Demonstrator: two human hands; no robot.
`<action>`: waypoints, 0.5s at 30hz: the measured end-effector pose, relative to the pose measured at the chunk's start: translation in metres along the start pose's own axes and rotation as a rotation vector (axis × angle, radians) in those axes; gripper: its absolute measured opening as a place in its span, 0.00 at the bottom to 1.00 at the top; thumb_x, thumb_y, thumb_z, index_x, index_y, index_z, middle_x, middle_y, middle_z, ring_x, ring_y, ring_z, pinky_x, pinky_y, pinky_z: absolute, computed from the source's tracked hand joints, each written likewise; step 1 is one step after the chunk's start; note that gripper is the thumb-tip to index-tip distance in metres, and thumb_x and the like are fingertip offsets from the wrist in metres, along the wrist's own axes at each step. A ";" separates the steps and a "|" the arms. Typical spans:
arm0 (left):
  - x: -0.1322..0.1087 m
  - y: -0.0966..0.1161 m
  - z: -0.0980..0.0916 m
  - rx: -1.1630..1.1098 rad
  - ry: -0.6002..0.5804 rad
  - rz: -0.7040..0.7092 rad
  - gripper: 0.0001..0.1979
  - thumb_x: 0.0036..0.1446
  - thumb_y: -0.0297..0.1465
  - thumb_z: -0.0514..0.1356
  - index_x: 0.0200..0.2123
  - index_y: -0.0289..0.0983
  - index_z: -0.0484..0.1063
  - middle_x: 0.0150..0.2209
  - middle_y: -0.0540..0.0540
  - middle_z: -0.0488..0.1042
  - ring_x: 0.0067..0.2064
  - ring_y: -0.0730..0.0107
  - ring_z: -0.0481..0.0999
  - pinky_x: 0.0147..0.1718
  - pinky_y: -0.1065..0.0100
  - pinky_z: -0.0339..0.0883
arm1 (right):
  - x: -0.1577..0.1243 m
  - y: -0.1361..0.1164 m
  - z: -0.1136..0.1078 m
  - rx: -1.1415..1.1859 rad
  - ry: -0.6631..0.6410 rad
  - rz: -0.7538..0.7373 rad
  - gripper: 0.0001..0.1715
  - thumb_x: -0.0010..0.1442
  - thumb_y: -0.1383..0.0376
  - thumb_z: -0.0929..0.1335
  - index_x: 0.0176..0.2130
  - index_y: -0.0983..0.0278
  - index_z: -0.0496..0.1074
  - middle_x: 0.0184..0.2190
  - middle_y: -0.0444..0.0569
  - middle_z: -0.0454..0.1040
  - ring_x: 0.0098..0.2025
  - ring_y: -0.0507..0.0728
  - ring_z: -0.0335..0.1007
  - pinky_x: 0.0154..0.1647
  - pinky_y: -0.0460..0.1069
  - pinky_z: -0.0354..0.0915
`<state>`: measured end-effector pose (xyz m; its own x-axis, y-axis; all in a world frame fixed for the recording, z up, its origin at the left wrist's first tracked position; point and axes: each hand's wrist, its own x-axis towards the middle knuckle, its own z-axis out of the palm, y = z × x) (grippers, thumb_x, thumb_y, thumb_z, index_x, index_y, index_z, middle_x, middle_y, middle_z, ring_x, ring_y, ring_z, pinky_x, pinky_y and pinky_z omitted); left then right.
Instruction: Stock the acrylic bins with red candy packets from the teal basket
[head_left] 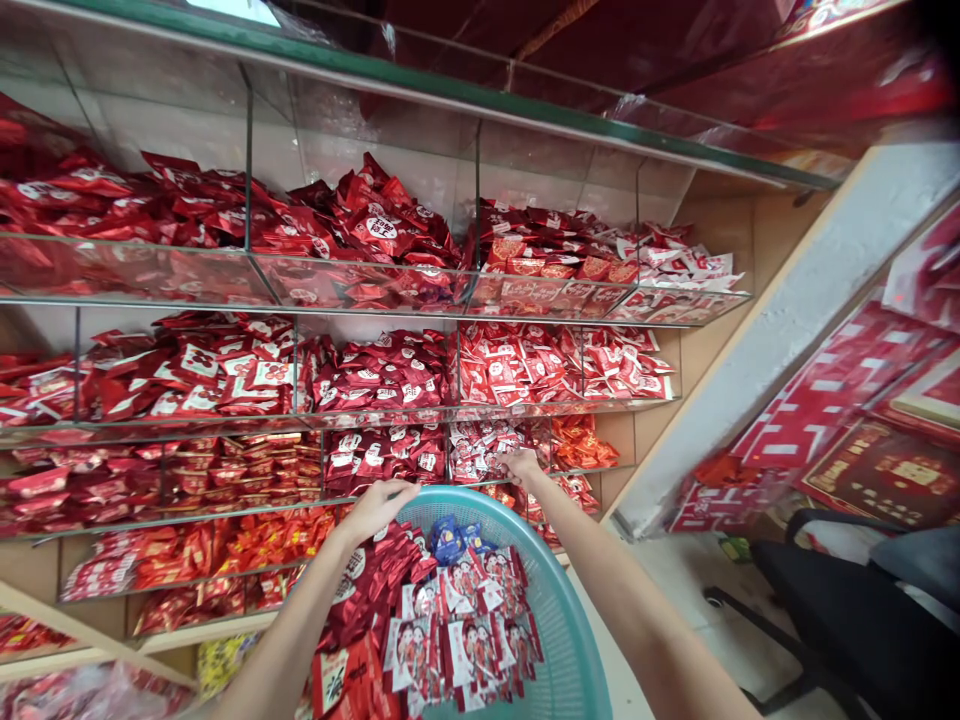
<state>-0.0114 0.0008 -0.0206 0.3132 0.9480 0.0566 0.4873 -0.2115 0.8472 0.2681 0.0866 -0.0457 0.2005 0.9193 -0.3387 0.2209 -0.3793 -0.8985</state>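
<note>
Left grip is closed on the far rim of 1 basket. Right grip, just beyond, is closed on shelf packets, too many to count.

Only one view exists, from a camera worn on the person's head. It faces forward and somewhat down, toward the glass shelves of red packets, which are near and fill the left and the middle. The turquoise basket enters from the bottom edge, very close under the lens, with the left hand and the right hand a little farther out. To the right the view reaches a black chair, low in the frame.
</note>
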 end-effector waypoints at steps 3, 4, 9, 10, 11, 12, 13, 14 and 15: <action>-0.001 0.003 -0.001 -0.004 -0.003 0.000 0.21 0.52 0.45 0.51 0.36 0.37 0.76 0.40 0.47 0.76 0.43 0.63 0.72 0.44 0.67 0.61 | -0.002 0.000 0.000 -0.031 -0.040 0.050 0.14 0.59 0.62 0.63 0.43 0.68 0.65 0.38 0.48 0.69 0.35 0.51 0.67 0.33 0.50 0.67; -0.001 0.003 -0.001 -0.005 -0.003 0.001 0.21 0.52 0.45 0.51 0.36 0.37 0.76 0.40 0.47 0.76 0.43 0.63 0.72 0.44 0.67 0.61 | -0.002 0.000 -0.001 -0.037 -0.047 0.057 0.14 0.59 0.62 0.63 0.43 0.68 0.66 0.38 0.48 0.69 0.34 0.51 0.67 0.33 0.49 0.67; -0.001 0.001 0.000 -0.014 0.000 0.007 0.21 0.52 0.46 0.51 0.35 0.37 0.76 0.41 0.47 0.76 0.43 0.63 0.71 0.45 0.67 0.60 | -0.001 0.001 -0.003 -0.040 -0.069 0.074 0.14 0.59 0.62 0.63 0.43 0.68 0.66 0.38 0.48 0.69 0.34 0.51 0.67 0.33 0.49 0.67; -0.001 0.001 0.000 -0.016 0.003 0.008 0.21 0.52 0.46 0.51 0.35 0.37 0.76 0.40 0.47 0.76 0.43 0.63 0.71 0.45 0.67 0.60 | 0.000 0.002 -0.004 -0.037 -0.074 0.078 0.14 0.59 0.62 0.63 0.43 0.68 0.65 0.39 0.49 0.69 0.35 0.51 0.67 0.34 0.50 0.67; -0.001 0.000 0.000 -0.018 0.005 0.009 0.21 0.52 0.46 0.51 0.35 0.37 0.76 0.40 0.47 0.76 0.43 0.63 0.71 0.44 0.67 0.61 | 0.001 0.002 -0.005 -0.032 -0.079 0.081 0.15 0.59 0.61 0.63 0.44 0.67 0.65 0.40 0.49 0.68 0.36 0.52 0.67 0.35 0.50 0.67; -0.001 0.000 0.000 -0.018 0.005 0.010 0.21 0.52 0.46 0.51 0.35 0.37 0.76 0.40 0.47 0.76 0.42 0.63 0.71 0.44 0.68 0.61 | 0.002 0.003 -0.006 -0.026 -0.083 0.083 0.15 0.59 0.61 0.63 0.44 0.67 0.65 0.40 0.49 0.68 0.37 0.52 0.67 0.36 0.51 0.67; -0.001 0.001 0.000 -0.018 0.006 0.011 0.21 0.52 0.46 0.51 0.35 0.37 0.76 0.40 0.47 0.76 0.42 0.63 0.72 0.44 0.68 0.61 | 0.003 0.003 -0.006 -0.019 -0.087 0.085 0.16 0.59 0.61 0.63 0.45 0.67 0.65 0.41 0.49 0.68 0.38 0.53 0.67 0.36 0.51 0.67; -0.001 0.001 0.000 -0.017 0.006 0.012 0.21 0.52 0.46 0.51 0.36 0.37 0.76 0.40 0.47 0.76 0.42 0.63 0.72 0.44 0.68 0.61 | 0.004 0.004 -0.006 -0.011 -0.090 0.085 0.16 0.59 0.61 0.63 0.45 0.67 0.65 0.41 0.50 0.68 0.38 0.53 0.67 0.37 0.52 0.67; -0.002 0.002 0.000 -0.014 0.006 0.012 0.21 0.52 0.46 0.51 0.36 0.37 0.76 0.40 0.48 0.76 0.42 0.63 0.72 0.44 0.68 0.61 | 0.006 0.004 -0.006 -0.001 -0.093 0.083 0.16 0.59 0.61 0.62 0.45 0.67 0.65 0.41 0.50 0.68 0.38 0.53 0.67 0.37 0.52 0.67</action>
<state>-0.0111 -0.0010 -0.0194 0.3140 0.9468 0.0702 0.4721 -0.2199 0.8537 0.2763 0.0896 -0.0496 0.1290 0.8906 -0.4361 0.2086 -0.4543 -0.8661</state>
